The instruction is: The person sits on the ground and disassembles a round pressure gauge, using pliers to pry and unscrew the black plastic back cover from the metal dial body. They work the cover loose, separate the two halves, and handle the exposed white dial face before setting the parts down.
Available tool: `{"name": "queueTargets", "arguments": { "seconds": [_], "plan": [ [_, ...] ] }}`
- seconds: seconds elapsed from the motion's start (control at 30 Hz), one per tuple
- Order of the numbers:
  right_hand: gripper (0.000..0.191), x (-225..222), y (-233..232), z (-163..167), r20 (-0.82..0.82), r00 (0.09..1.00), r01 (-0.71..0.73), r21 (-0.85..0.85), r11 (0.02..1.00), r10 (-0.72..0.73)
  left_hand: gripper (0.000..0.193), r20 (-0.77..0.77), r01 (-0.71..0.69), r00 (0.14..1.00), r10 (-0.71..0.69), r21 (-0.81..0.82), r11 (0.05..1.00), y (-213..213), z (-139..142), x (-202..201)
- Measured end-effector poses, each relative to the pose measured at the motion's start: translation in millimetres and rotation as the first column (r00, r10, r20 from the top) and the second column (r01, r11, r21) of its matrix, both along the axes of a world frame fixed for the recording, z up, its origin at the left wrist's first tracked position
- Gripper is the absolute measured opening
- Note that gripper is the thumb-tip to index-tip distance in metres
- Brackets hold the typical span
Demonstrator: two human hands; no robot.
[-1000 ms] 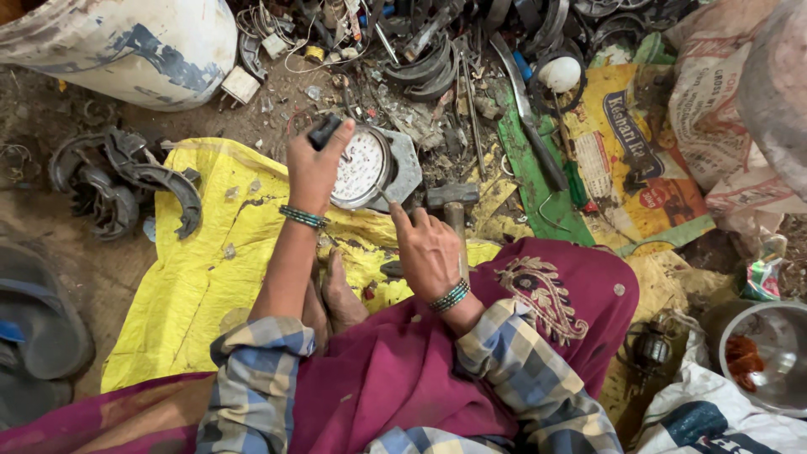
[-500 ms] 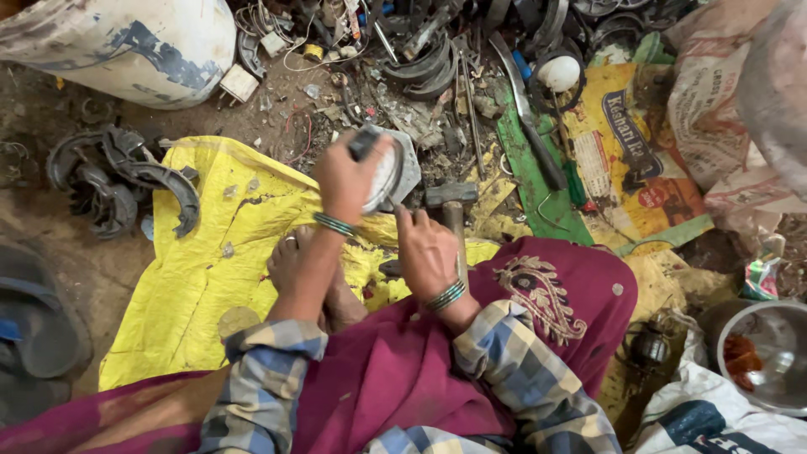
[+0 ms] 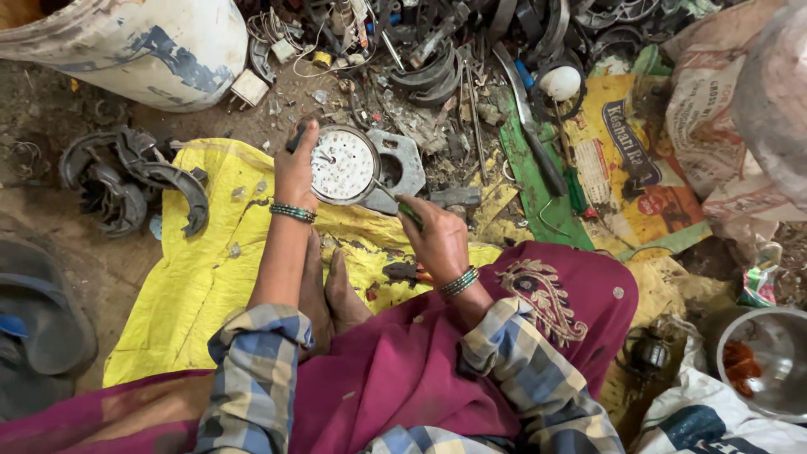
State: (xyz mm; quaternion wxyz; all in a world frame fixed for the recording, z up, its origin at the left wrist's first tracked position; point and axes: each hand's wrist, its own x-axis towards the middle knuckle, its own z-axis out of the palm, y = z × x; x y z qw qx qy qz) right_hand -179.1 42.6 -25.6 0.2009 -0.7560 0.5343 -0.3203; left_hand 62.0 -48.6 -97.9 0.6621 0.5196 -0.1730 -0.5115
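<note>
Left of your hands, curved metal shoes (image 3: 126, 181) are lying beside a white drum (image 3: 143, 42); far right, a steel bowl (image 3: 769, 361) is sitting.

I see my left hand (image 3: 296, 172) gripping the edge of a round metal disc with small holes (image 3: 342, 165), which sits against a grey metal bracket (image 3: 402, 166). My right hand (image 3: 437, 240) holds a green-handled tool (image 3: 409, 213) just beside the disc's lower edge. Both work above a yellow sheet (image 3: 193, 277) on the ground. Scrap metal (image 3: 445, 59) lies beyond, and a steel bowl (image 3: 769, 361) sits at far right.
</note>
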Motion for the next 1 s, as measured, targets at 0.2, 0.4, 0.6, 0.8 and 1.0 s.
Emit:
{"name": "queueTargets", "arguments": {
  "seconds": [0.2, 0.4, 0.6, 0.8, 1.0],
  "plan": [
    [0.028, -12.0, -12.7, -4.7, -0.068, 0.997, -0.018, 0.217, 0.976, 0.034, 0.051, -0.132, 0.057, 0.99, -0.058, -0.01, 0.998, 7.8, -4.5, -2.5],
    [0.03, -30.6, -21.9, -30.5, 0.127, 0.991, -0.082, 0.433, 0.898, 0.029, 0.047, -0.09, 0.129, 0.989, -0.12, 0.105, 0.986, 12.2, -11.4, -7.8],
    [0.029, -48.4, -35.5, -64.1, 0.495, 0.818, -0.261, 0.775, 0.576, -0.294, 0.045, -0.045, 0.131, 0.991, -0.129, 0.051, 0.99, 15.0, -14.3, -12.4],
    [0.032, -52.6, -39.6, -73.8, 0.554, 0.641, -0.426, 0.832, 0.354, -0.53, 0.04, 0.021, 0.132, 0.991, -0.133, 0.036, 0.991, 14.5, -10.6, -13.2],
    [0.027, -32.1, -23.4, -68.3, 0.285, 0.954, -0.094, 0.59, 0.802, -0.097, 0.034, 0.204, 0.148, 0.968, -0.147, 0.012, 0.989, 14.9, -13.6, -21.2]
  ]
}}
